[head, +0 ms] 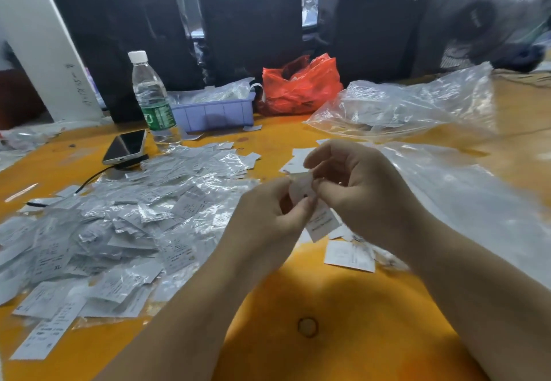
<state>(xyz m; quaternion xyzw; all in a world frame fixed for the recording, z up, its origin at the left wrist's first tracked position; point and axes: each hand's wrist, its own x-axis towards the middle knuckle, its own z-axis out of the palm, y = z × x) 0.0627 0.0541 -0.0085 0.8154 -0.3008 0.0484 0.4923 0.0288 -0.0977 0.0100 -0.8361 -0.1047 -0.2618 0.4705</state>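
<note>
Both hands meet over the middle of the orange table point(298, 291). My left hand point(268, 213) and my right hand point(354, 183) pinch the same small white printed label point(320, 222) between fingertips, its lower end hanging down. A big heap of bagged white labels point(119, 225) in clear sleeves covers the table to the left. A few loose labels point(348, 257) lie under my right wrist.
A water bottle point(152, 97), a phone point(126, 146) on a charger with a black cable, a purple tray point(213, 112) and a red plastic bag point(301, 85) stand behind. Clear plastic bags point(417, 106) spread to the right. Dark wrapped bundles point(247, 19) line the back.
</note>
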